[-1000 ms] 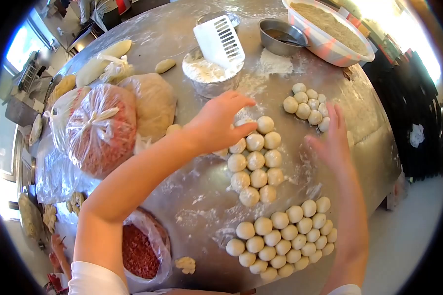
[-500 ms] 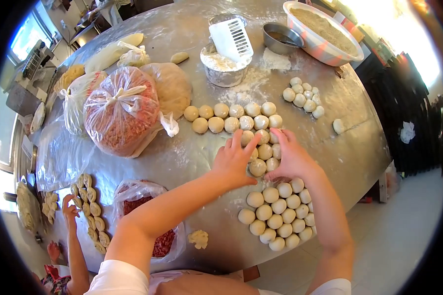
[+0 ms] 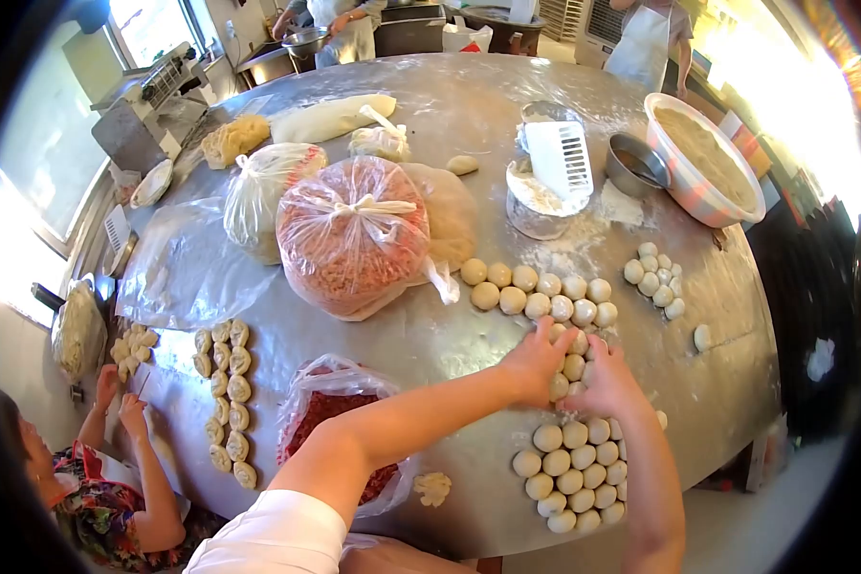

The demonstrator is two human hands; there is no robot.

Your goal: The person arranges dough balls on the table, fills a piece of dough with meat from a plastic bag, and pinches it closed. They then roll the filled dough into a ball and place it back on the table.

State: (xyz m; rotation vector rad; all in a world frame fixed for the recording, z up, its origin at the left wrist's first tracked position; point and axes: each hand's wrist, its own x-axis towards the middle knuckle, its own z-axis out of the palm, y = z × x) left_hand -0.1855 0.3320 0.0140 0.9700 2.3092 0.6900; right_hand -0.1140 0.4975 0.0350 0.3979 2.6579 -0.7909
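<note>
The left hand (image 3: 536, 364) and right hand (image 3: 610, 379) cup a ball cluster (image 3: 573, 367) from 2 sides on the worktop (image 3: 450, 364), fingers spread and curved. A ball block (image 3: 583, 457) sits nearer the person, partly behind the right forearm (image 3: 655, 469).

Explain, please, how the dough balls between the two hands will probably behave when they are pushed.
The dough balls look round, so a loose one would probably roll. Those between the left hand and right hand sit close together, so they would likely shift as a group. The white powder on the table suggests they may slide rather than stick.
</note>
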